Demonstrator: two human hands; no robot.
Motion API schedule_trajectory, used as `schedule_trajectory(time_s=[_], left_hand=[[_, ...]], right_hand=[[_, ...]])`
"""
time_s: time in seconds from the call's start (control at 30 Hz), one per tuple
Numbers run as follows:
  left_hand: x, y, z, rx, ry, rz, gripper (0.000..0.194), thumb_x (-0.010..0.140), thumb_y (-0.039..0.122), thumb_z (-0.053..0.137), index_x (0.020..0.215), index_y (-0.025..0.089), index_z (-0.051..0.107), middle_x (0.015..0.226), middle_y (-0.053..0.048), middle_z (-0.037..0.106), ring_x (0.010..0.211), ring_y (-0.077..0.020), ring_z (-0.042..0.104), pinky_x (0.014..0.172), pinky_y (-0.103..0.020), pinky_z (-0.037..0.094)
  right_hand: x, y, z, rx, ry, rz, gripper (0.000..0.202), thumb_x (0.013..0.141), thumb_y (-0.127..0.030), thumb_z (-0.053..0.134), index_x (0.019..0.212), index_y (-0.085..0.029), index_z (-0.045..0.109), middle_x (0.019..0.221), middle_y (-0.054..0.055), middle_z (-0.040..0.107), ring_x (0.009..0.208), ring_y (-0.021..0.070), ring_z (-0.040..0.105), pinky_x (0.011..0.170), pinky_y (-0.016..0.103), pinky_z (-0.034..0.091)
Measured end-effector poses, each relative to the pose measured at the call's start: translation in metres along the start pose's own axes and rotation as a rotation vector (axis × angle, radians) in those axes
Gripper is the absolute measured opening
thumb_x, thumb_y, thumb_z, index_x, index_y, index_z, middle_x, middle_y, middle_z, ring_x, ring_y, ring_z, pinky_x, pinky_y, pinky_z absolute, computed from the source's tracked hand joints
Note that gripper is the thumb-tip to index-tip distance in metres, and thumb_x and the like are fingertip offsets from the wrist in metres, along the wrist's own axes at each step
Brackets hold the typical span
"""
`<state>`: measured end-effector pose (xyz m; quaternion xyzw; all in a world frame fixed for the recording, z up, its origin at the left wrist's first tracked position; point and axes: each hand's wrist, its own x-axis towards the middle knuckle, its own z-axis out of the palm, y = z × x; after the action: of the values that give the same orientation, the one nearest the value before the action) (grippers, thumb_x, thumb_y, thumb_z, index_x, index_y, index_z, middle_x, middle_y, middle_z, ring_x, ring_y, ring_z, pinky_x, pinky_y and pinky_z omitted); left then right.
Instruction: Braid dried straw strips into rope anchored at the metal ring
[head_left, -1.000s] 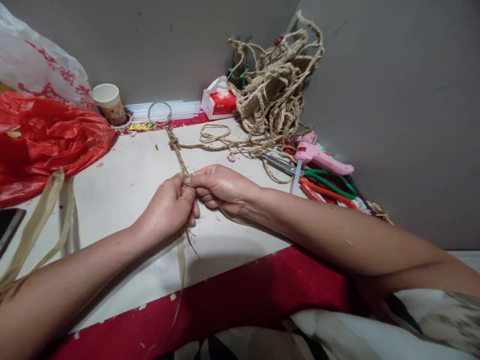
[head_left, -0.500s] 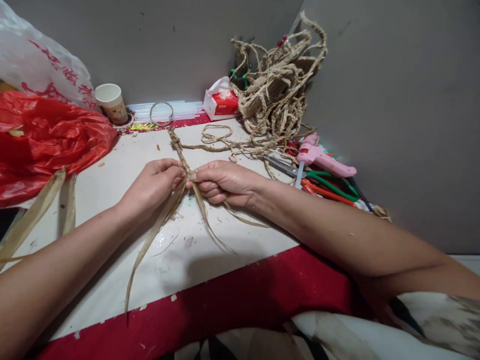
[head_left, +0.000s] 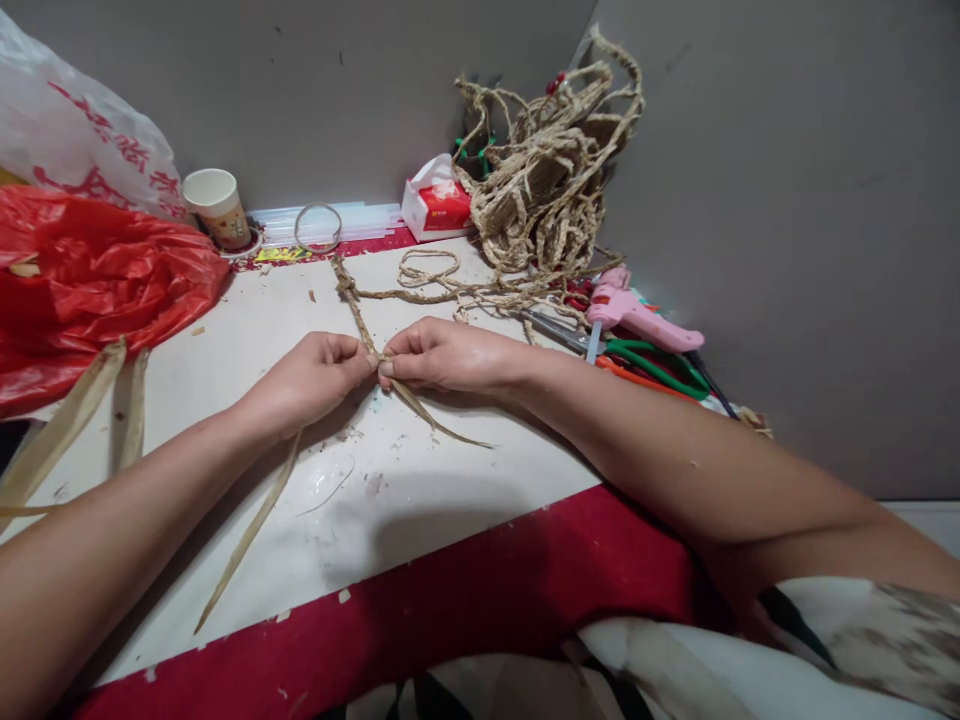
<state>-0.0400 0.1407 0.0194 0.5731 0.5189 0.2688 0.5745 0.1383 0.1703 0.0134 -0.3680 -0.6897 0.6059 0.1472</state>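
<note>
A thin braided cord (head_left: 361,318) of dry plant fibre runs down the white board toward me, with a knot at its far end. At its near end, my left hand (head_left: 319,375) pinches a strip (head_left: 255,520) that trails out under the palm toward the board's front edge. My right hand (head_left: 442,355) is closed close beside it, thumb and fingertips pinching the strands at the same spot. Another loose strip (head_left: 435,420) points to the right below my right hand. The fingertips of both hands nearly touch.
Coiled braided rope (head_left: 547,180) is heaped at the back. Right of it lie a pink glue gun (head_left: 637,315) and green-handled scissors (head_left: 652,365). A tissue box (head_left: 442,205), paper cup (head_left: 217,210) and metal ring (head_left: 318,228) stand behind. A red plastic bag (head_left: 97,290) sits left.
The hanging strips have been spread apart: one now lies further left under my left hand, another further right. Both hands have shifted their pinch at the braid's end. The view has moved slightly.
</note>
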Motion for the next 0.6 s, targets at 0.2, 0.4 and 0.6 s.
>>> schedule_trajectory(time_s=[0.2,0.4,0.6], left_hand=[[0.002,-0.006,-0.002,0.065,0.017,0.040,0.024,0.075,0.034,0.062,0.062,0.015,0.056,0.049,0.003,0.044,0.041,-0.0055,0.031,0.041,-0.020,0.020],[0.005,-0.008,-0.002,0.142,0.024,0.045,0.023,0.075,0.032,0.060,0.060,0.015,0.055,0.050,0.003,0.043,0.042,-0.0058,0.032,0.042,-0.020,0.020],[0.002,-0.004,0.001,0.232,0.074,0.082,0.022,0.074,0.025,0.057,0.054,0.015,0.052,0.047,0.004,0.040,0.042,-0.0057,0.029,0.042,-0.020,0.020]], right_hand=[[-0.007,-0.008,0.001,-0.348,0.043,-0.056,0.020,0.083,-0.024,0.050,0.073,-0.011,0.060,0.059,-0.003,0.046,0.054,0.0067,0.037,0.052,0.020,0.029],[-0.013,-0.022,-0.006,-0.549,0.040,-0.022,0.018,0.082,-0.018,0.050,0.070,-0.011,0.060,0.061,-0.001,0.053,0.056,0.0083,0.042,0.055,0.021,0.031],[-0.014,-0.023,0.004,-0.285,0.024,0.039,0.020,0.084,-0.017,0.047,0.066,-0.012,0.056,0.050,-0.003,0.047,0.043,0.0056,0.037,0.045,0.019,0.029]])
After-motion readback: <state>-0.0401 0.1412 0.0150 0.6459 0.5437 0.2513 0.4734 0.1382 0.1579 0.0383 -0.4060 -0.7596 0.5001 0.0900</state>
